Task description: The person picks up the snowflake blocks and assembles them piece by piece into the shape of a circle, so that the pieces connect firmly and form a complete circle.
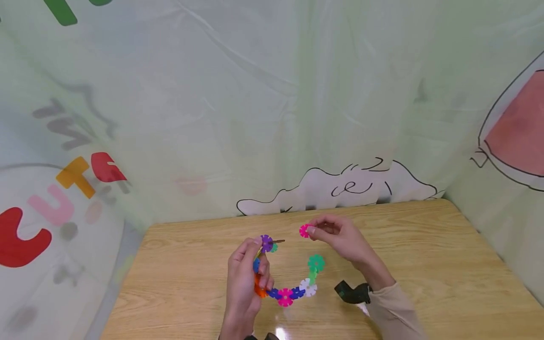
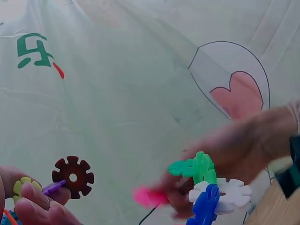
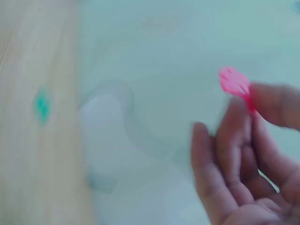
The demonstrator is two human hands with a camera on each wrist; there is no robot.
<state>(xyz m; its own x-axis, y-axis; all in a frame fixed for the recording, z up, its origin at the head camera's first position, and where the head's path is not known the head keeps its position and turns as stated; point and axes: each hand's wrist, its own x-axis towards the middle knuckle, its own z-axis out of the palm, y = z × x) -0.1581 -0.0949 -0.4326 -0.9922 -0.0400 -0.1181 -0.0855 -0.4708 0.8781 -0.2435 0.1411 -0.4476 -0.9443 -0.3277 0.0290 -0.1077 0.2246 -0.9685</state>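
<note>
My left hand [image 1: 243,281] grips one end of a curved chain of interlocking plastic flower discs [image 1: 285,297], holding it near the purple disc [image 1: 266,243]. A brown disc [image 2: 80,177], slotted into the purple one, forms that end. The chain hangs through orange, blue, pink and white pieces, then rises to a green disc [image 1: 316,263] at its free end. My right hand [image 1: 343,237] pinches a separate pink disc [image 1: 304,231] between thumb and fingers, up and to the right of the brown disc. In the right wrist view this pink disc [image 3: 233,82] is blurred.
A loose green disc [image 1: 274,247] appears on the wooden table [image 1: 178,264], behind the purple one. Pale printed curtains [image 1: 255,118] border the table's back and sides. A black strap device [image 1: 353,293] sits at the right wrist.
</note>
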